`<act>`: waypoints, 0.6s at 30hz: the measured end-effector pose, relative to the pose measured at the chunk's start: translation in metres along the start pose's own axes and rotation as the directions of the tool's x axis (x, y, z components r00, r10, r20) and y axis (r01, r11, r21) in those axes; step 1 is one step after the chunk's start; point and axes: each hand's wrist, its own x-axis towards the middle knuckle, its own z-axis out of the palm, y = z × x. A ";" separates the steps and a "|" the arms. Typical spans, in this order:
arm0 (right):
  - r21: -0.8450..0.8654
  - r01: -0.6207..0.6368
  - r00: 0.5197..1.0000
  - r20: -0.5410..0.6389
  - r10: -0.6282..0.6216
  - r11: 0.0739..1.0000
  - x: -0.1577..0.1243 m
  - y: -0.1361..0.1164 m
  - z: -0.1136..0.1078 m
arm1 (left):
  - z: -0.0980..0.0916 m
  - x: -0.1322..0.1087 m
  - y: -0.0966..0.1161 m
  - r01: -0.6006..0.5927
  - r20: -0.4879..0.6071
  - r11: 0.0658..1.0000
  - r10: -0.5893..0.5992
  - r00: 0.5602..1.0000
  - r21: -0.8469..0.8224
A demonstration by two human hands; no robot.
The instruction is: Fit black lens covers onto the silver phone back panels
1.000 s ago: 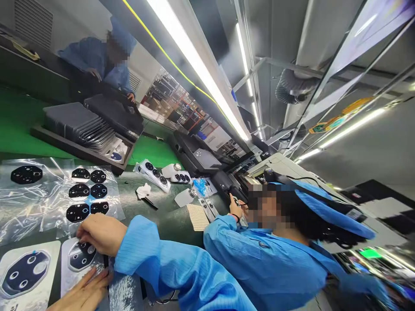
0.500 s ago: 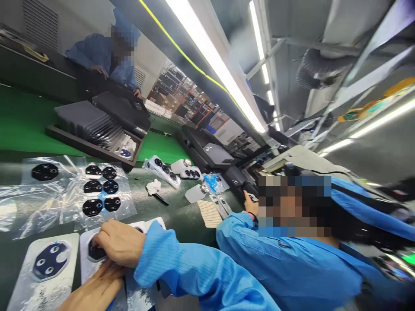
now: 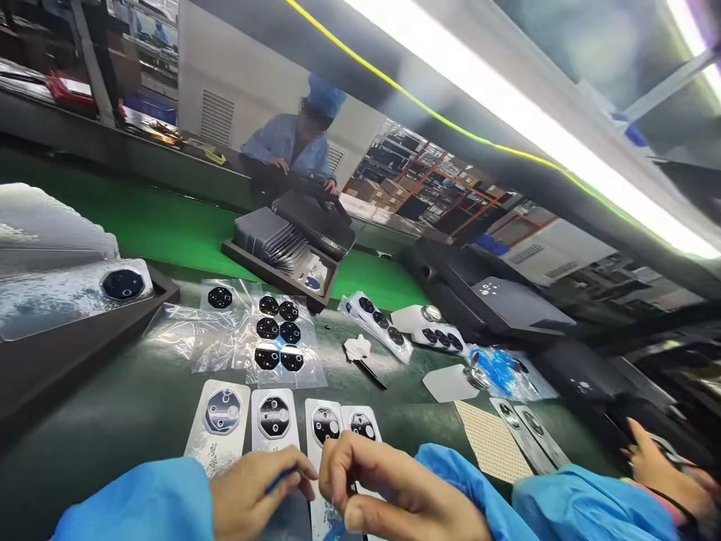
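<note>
four pale panels [image 3: 197,453] lie in a row toward the near edge of the table [image 3: 152,421], each with a dark octagonal plate [image 3: 273,417] near its far end; the two at the right of the row lie close together. the left hand [image 3: 253,488] rests over the near part of the second panel, its fingers curled around a narrow blue item [image 3: 280,479] that cannot be identified. the right hand [image 3: 402,485] is above the two right-hand panels, thumb and forefinger bent toward each other; whether they pinch anything cannot be told.

handling (judged): the panels look thin, light and stiff, with glossy faces likely to slip and to take marks. the sound hold is by the long edges, clear of the octagonal plates, whose shine suggests a surface easily scratched.

surroundings: beyond the row, a clear plastic sheet [image 3: 314,373] carries black octagonal pieces [image 3: 267,329]. right of it lie a crumpled white cloth [image 3: 357,348] and a slim black tool [image 3: 372,374]. a dark tray [image 3: 164,289] of stacked panels stands at the table's left edge. a co-worker's hand [image 3: 656,467] appears at the right.
</note>
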 end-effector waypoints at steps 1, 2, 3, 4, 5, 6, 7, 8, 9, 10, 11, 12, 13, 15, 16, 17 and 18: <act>-0.040 -0.003 1.000 0.001 0.003 0.999 0.004 0.001 0.003 | -0.002 -0.001 0.005 0.071 0.021 0.982 -0.068 0.997 -0.173; -0.119 0.003 1.000 -0.012 -0.004 0.993 0.009 0.004 0.007 | -0.004 -0.002 0.008 0.123 0.057 0.935 -0.111 0.992 -0.332; -0.221 0.017 0.999 -0.042 -0.027 0.975 0.015 0.009 0.014 | -0.005 -0.004 0.011 0.158 0.091 0.873 -0.131 0.987 -0.461; -0.327 0.029 0.994 -0.087 -0.060 0.945 0.023 0.015 0.021 | -0.006 -0.007 0.012 0.182 0.111 0.819 -0.145 0.983 -0.545; -0.414 0.042 0.987 -0.127 -0.103 0.909 0.031 0.022 0.028 | -0.006 -0.011 0.012 0.192 0.107 0.792 -0.159 0.981 -0.579; -0.476 0.049 0.977 -0.159 -0.140 0.878 0.038 0.028 0.034 | -0.007 -0.015 0.011 0.193 0.084 0.798 -0.177 0.981 -0.571; -0.510 0.058 0.969 -0.179 -0.172 0.858 0.046 0.033 0.039 | -0.008 -0.020 0.010 0.199 0.050 0.826 -0.203 0.978 -0.528; -0.520 0.068 0.961 -0.195 -0.196 0.852 0.053 0.036 0.043 | -0.010 -0.025 0.008 0.213 0.007 0.867 -0.235 0.972 -0.450; -0.508 0.081 0.955 -0.207 -0.213 0.857 0.060 0.040 0.045 | -0.013 -0.031 0.007 0.230 -0.051 0.912 -0.262 0.964 -0.339; -0.486 0.098 0.948 -0.220 -0.230 0.869 0.067 0.042 0.045 | -0.016 -0.037 0.006 0.240 -0.123 0.950 -0.267 0.956 -0.200; -0.466 0.114 0.940 -0.236 -0.248 0.877 0.074 0.045 0.045 | -0.019 -0.043 0.005 0.232 -0.193 0.971 -0.237 0.952 -0.050; -0.457 0.123 0.931 -0.254 -0.261 0.881 0.080 0.048 0.044 | -0.022 -0.048 0.005 0.197 -0.237 0.976 -0.169 0.957 0.098; -0.465 0.120 0.923 -0.273 -0.271 0.877 0.086 0.052 0.043 | -0.025 -0.052 0.004 0.134 -0.245 0.965 -0.077 0.967 0.226; -0.518 0.089 0.916 -0.292 -0.274 0.851 0.097 0.061 0.044 | -0.030 -0.058 0.002 -0.031 -0.162 0.924 0.100 0.982 0.382; -0.547 0.068 0.920 -0.290 -0.265 0.834 0.101 0.065 0.045 | -0.032 -0.059 -0.001 -0.109 -0.099 0.903 0.164 0.981 0.415; -0.570 0.051 0.925 -0.283 -0.253 0.820 0.104 0.070 0.047 | -0.032 -0.059 -0.003 -0.167 -0.044 0.885 0.206 0.977 0.435; -0.586 0.035 0.930 -0.278 -0.242 0.809 0.107 0.073 0.050 | -0.032 -0.058 -0.007 -0.205 -0.003 0.870 0.231 0.973 0.449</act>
